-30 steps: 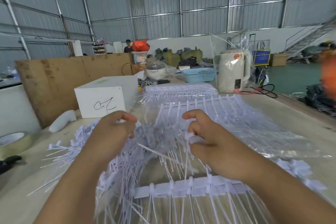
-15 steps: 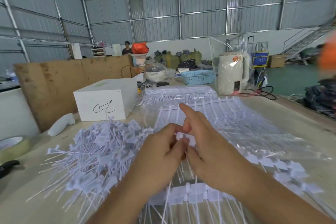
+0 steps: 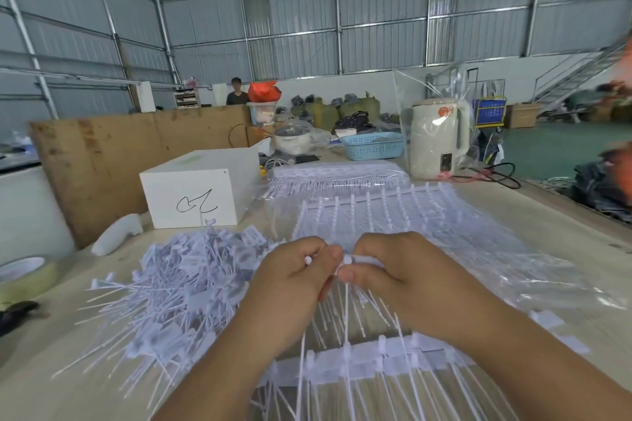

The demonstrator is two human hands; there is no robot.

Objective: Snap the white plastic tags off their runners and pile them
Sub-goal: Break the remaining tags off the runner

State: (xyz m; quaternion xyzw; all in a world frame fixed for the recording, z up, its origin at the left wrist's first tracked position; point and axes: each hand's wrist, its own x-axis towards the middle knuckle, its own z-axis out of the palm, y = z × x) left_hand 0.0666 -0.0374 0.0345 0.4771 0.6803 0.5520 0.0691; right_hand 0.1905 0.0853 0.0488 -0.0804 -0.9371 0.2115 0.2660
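Head view, hands: left hand (image 3: 294, 278) and right hand (image 3: 390, 272) meet at mid-frame, fingers curled, each pinching an end of one white runner (image 3: 345, 261) of tags; thumbs nearly touch.
Head view, grip rationale: pinching close on either side of one joint likely concentrates the bend there, so a single tag breaks free cleanly. Judgement only.
Head view, held strip: thin tails hang from the pinched runner toward the surface (image 3: 564, 236); exact tag under the fingers is hidden.
Head view, pile: loose white tags (image 3: 178, 280) heaped just left of the left hand, tails splayed outward; placement keeps the drop short for that hand.
Head view, stock: uncut tag sheets (image 3: 393, 212) lie in clear plastic beyond the hands; another strip of tags (image 3: 372, 361) lies under the forearms, near the body.
Head view, surroundings: white box (image 3: 198, 191) behind the pile, tape roll (image 3: 24, 275) at far left, kettle (image 3: 436, 138) in a clear bag at the back.
Head view, progress: large pile and much stock remain; mid-task, by judgement.
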